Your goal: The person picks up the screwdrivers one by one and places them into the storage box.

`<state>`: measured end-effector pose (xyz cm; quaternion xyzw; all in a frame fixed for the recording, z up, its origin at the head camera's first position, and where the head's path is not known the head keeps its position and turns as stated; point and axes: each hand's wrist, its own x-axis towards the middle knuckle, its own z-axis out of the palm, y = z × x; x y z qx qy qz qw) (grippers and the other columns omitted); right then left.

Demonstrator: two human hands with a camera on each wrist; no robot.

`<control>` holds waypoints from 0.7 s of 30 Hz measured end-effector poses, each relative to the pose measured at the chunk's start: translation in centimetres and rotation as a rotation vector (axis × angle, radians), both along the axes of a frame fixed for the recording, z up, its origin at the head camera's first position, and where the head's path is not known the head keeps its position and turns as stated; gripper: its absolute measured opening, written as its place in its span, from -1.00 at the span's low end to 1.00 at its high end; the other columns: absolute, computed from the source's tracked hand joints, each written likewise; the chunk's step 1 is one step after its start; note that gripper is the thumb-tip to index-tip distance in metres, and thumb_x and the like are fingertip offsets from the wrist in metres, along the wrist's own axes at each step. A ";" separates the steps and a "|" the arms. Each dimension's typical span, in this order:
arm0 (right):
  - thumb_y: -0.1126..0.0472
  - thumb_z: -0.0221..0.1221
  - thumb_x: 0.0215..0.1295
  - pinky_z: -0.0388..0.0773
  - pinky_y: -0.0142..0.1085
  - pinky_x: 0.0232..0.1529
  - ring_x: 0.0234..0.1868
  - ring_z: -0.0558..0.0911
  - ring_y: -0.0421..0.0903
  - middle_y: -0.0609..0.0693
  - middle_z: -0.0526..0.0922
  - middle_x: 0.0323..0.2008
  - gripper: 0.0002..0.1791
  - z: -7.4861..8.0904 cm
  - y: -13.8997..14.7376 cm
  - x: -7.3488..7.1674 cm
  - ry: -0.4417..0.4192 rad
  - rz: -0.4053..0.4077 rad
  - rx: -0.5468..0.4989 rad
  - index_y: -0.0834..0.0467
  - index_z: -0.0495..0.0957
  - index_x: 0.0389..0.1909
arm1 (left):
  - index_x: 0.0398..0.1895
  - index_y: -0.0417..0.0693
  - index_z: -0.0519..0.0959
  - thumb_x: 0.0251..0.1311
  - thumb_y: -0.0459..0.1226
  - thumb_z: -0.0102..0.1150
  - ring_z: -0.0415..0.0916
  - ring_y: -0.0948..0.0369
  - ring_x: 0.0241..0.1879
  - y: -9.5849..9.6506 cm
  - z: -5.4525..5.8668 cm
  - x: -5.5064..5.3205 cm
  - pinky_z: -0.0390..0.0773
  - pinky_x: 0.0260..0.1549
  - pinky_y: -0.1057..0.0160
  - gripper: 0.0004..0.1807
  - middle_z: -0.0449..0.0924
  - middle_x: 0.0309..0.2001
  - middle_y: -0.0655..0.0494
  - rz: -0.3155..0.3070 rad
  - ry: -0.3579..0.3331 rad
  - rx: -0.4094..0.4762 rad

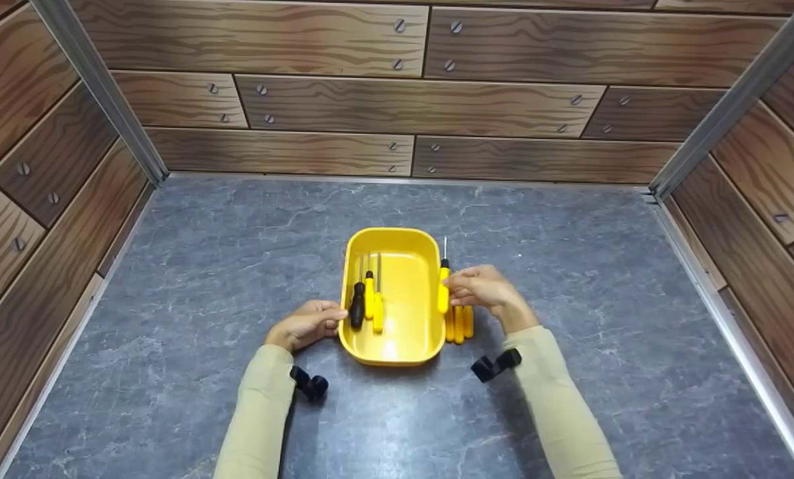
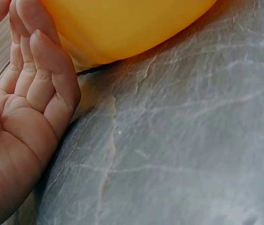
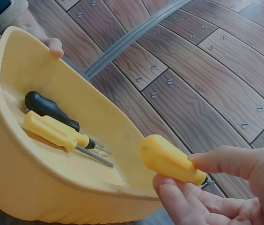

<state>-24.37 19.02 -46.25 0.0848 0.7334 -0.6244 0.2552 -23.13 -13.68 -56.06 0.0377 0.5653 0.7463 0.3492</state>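
A yellow tray (image 1: 410, 299) with rounded corners stands on the grey marbled surface. My left hand (image 1: 309, 322) grips its left wall, thumb over the rim and fingers along the outside. Inside, towards the left, lie a black-handled screwdriver (image 1: 357, 306) and two yellow-handled screwdrivers (image 3: 52, 130), blades pointing away from me. Between thumb and fingers my right hand (image 1: 486, 289) pinches another yellow screwdriver (image 3: 169, 157) by its handle, near the black collar. It overlaps the tray's right rim in the head view, blade pointing away.
Several yellow handles (image 1: 460, 326) lie side by side just right of the tray, partly below my right hand. Wood-patterned walls (image 1: 343, 106) with metal corner posts (image 1: 716, 110) enclose the grey surface (image 1: 250, 226) at the back and sides.
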 end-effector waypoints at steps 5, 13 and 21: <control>0.33 0.12 0.28 0.66 -0.50 -0.38 -0.52 0.66 -0.29 -0.13 0.67 -0.57 -0.55 0.1 -0.3 0.0 0.000 0.010 0.010 0.53 0.39 0.11 | -0.40 -0.04 0.54 0.26 -0.38 0.04 0.57 0.37 -0.44 0.0 0.1 0.1 0.63 -0.27 0.38 -0.88 0.65 -0.49 0.23 0.000 0.000 0.004; 0.33 0.11 0.29 0.67 -0.48 -0.36 -0.52 0.66 -0.29 -0.13 0.67 -0.57 -0.56 0.1 -0.7 -0.2 0.009 0.022 0.023 0.53 0.41 0.11 | -0.40 -0.05 0.55 0.27 -0.38 0.03 0.49 0.38 -0.48 -0.1 0.1 -0.1 0.61 -0.29 0.38 -0.87 0.58 -0.54 0.25 0.001 -0.006 -0.005; 0.31 0.14 0.29 0.70 -0.41 -0.27 -0.52 0.66 -0.29 -0.12 0.68 -0.56 -0.56 0.1 -1.0 -0.2 -0.005 0.039 0.027 0.51 0.42 0.11 | -0.38 -0.06 0.54 0.28 -0.36 0.04 0.51 0.38 -0.46 -0.2 0.0 -0.1 0.61 -0.28 0.39 -0.90 0.61 -0.50 0.24 -0.004 -0.003 -0.013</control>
